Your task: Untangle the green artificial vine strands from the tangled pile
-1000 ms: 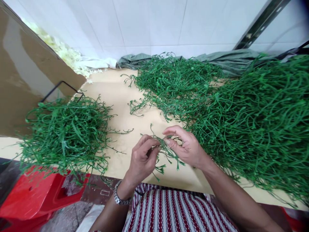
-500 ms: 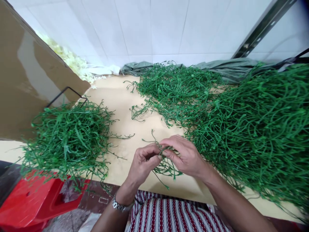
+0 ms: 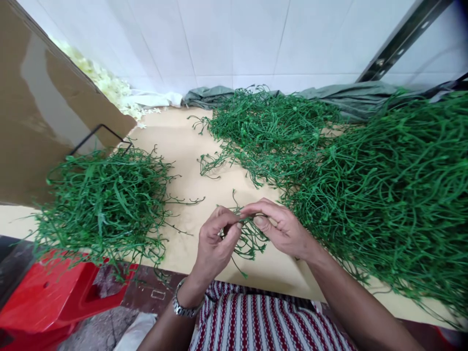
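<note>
Thin green artificial stems (image 3: 250, 242) hang between my two hands, just above the table near its front edge. My left hand (image 3: 218, 239) pinches a stem between thumb and index finger. From the other side, my right hand (image 3: 280, 225) grips the same stem, its thumb and fingers bent around it. The stem's middle is partly hidden by my fingers. To the right lies a large heap of green stems (image 3: 395, 195), close to my right forearm. A smaller pile of stems (image 3: 109, 204) rests at the left, overhanging the front edge.
A cardboard box (image 3: 47, 112) stands at the left, with a black wire frame (image 3: 100, 127) by it. Pale yellow petals (image 3: 106, 80) lie behind. Another stem heap (image 3: 270, 122) sits at the back before green cloth (image 3: 351, 100). A red stool (image 3: 47, 292) is below left.
My fingers have shifted slightly along the stem, with the right thumb now farther from the left one. The hanging stems have swung a little. The whole view has moved slightly.
</note>
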A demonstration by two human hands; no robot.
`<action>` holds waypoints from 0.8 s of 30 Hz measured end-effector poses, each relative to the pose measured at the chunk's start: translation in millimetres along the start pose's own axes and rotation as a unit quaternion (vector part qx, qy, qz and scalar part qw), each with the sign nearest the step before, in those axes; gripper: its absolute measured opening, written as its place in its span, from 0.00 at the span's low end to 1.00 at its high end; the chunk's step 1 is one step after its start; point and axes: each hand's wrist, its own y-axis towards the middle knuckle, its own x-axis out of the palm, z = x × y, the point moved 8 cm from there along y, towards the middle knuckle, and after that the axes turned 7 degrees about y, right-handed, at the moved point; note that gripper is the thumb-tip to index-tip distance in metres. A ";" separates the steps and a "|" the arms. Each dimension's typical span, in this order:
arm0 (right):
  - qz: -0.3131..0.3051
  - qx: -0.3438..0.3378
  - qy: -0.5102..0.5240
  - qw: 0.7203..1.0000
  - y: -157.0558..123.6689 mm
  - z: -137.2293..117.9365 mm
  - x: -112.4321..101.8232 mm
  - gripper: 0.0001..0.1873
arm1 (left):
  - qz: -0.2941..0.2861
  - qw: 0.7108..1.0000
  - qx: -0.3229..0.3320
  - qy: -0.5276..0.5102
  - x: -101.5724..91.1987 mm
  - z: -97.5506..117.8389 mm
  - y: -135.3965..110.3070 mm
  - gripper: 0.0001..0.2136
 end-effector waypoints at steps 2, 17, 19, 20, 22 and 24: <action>0.009 0.010 0.008 1.000 -0.9 1.8 -0.4 0.12 | 0.010 1.000 0.009 0.016 -1.9 2.1 -0.6 0.05; 0.027 0.053 0.056 0.997 -4.2 16.4 9.0 0.26 | 0.083 0.981 -0.089 -0.154 -6.6 -29.8 -10.9 0.04; 0.015 0.050 0.034 0.998 -2.8 16.1 12.8 0.19 | 0.095 0.977 -0.101 -0.162 -7.7 -32.0 -11.1 0.05; 0.003 0.045 0.020 0.999 -2.0 15.4 14.7 0.15 | 0.098 0.976 -0.105 -0.162 -8.1 -32.4 -10.9 0.05; -0.020 0.031 -0.007 0.999 -0.7 13.6 15.2 0.10 | 0.100 0.977 -0.110 -0.152 -9.0 -32.7 -10.3 0.06; 0.000 0.022 -0.028 0.999 0.8 10.8 3.5 0.10 | 0.104 0.980 -0.114 -0.129 -11.2 -33.4 -10.2 0.07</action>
